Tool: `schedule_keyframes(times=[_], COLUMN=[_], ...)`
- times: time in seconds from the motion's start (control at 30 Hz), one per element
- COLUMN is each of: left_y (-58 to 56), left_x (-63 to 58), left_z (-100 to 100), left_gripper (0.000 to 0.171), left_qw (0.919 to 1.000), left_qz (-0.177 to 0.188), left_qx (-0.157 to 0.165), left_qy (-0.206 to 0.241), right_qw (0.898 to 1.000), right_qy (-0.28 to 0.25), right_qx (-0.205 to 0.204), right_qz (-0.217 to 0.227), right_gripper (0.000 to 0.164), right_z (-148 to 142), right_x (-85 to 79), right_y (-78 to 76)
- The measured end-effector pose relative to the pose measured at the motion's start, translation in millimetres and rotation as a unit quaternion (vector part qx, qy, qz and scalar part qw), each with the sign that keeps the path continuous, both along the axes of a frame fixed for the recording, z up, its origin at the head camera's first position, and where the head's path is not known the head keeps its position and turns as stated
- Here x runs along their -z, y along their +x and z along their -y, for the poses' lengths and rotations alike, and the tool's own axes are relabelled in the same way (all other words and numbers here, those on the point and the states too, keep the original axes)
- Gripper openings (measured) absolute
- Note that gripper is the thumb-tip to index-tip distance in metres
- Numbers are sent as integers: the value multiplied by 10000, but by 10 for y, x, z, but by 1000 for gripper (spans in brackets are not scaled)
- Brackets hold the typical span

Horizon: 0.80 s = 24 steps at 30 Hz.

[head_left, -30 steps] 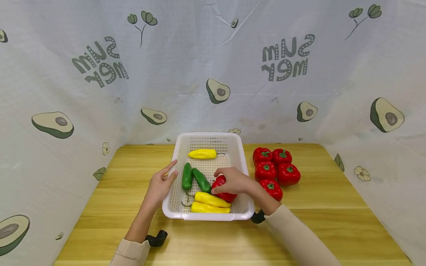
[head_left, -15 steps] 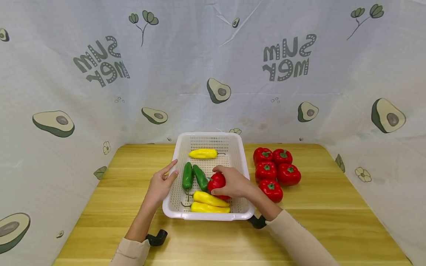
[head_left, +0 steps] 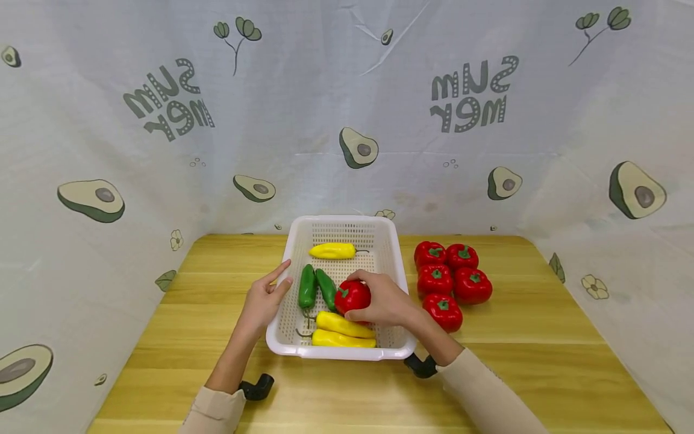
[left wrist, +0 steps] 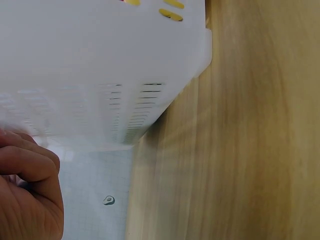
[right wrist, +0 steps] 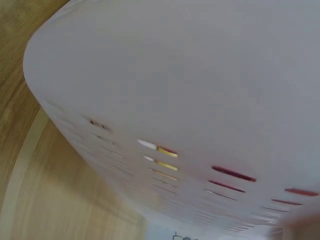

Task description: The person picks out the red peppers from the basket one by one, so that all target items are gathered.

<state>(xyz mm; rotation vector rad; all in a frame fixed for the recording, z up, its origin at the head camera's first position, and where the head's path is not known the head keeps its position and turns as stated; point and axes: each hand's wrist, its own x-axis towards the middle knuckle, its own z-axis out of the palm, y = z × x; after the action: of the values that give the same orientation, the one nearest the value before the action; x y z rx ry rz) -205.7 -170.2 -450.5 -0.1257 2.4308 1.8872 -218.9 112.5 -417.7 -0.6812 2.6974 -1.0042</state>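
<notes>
Inside the white plastic basket (head_left: 338, 351), my right hand (head_left: 384, 299) grips a red bell pepper (head_left: 352, 296), thumb on the near side and fingers over the far side. My left hand (head_left: 262, 303) holds the basket's left rim with thumb and forefinger; in the left wrist view the other fingers of that hand (left wrist: 30, 175) curl beside the perforated wall. Two green peppers (head_left: 307, 287) lie left of the red one. Two long yellow peppers (head_left: 344, 339) lie along the near side, and another yellow pepper (head_left: 332, 251) lies at the far side. The basket wall (right wrist: 165, 75) hides the right hand's fingers in the right wrist view.
Several red bell peppers (head_left: 435, 280) stand grouped on the wooden table (head_left: 515, 337), right of the basket. A white cloth (head_left: 303, 120) printed with avocados hangs behind the table and at its sides. Black wrist mounts (head_left: 257, 387) jut out near both sleeves.
My right hand has turned the red bell pepper so its stem points left, and shifted it slightly left toward the green peppers. My left hand has stayed at the rim.
</notes>
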Motion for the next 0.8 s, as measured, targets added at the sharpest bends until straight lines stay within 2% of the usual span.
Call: schedule_keyframes(times=[0.3,0.43,0.53,0.67,0.8], left_y=[16,28,35,31,16], left_x=[7,6,6,10,6], left_z=[-2,2,9,9,7], left_gripper=[50,49,48,48,49], left_qw=[10000,9999,9999,9999,10000], left_qz=[-64,-56,3,50,-3], left_qx=[9,-45,-70,-47,-8], left_qy=[-58,-128,-122,-73,-24], right_qw=[9992,9961,9923,9884,9845], right_qy=[-401,-866,-1233,-1490,-1722], right_qx=[-59,76,116,157,331], right_qz=[64,129,-32,-242,-44], right_gripper=[67,74,80,84,83], right_z=[-18,-30,-68,-171,-321], right_x=[15,15,10,-54,-150], right_y=[13,4,-2,29,95])
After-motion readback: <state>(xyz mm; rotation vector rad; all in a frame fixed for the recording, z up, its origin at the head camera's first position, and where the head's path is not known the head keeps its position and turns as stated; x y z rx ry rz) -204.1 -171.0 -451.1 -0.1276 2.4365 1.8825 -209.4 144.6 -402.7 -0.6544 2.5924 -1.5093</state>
